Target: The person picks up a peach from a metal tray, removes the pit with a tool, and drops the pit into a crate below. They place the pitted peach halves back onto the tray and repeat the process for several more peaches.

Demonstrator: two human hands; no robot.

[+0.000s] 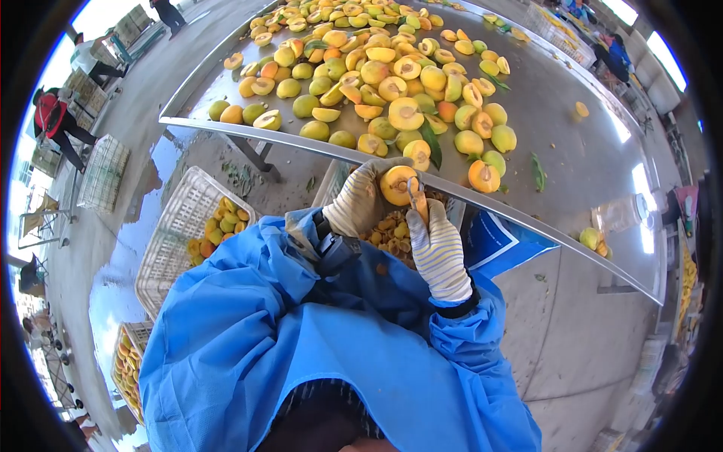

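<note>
My left hand (357,199), in a pale knitted glove, is closed around a halved peach (397,186) with its cut face up. In my right hand (440,258), also gloved, is a small pitting tool (419,202) with a tan handle and a metal end. The tool's end touches the cut face near the stone; its exact shape is partly hidden. Both hands are at the near edge of a metal table (572,177), where whole and halved peaches (374,73) lie heaped. Below the hands, a crate holds peach pieces or stones (393,235).
A white plastic crate (164,248) with peach halves stands at the left, and another crate (126,369) lies lower down. On the table's right are a clear plastic container (619,213) and a few peaches (593,240). Other people (56,120) stand farther off.
</note>
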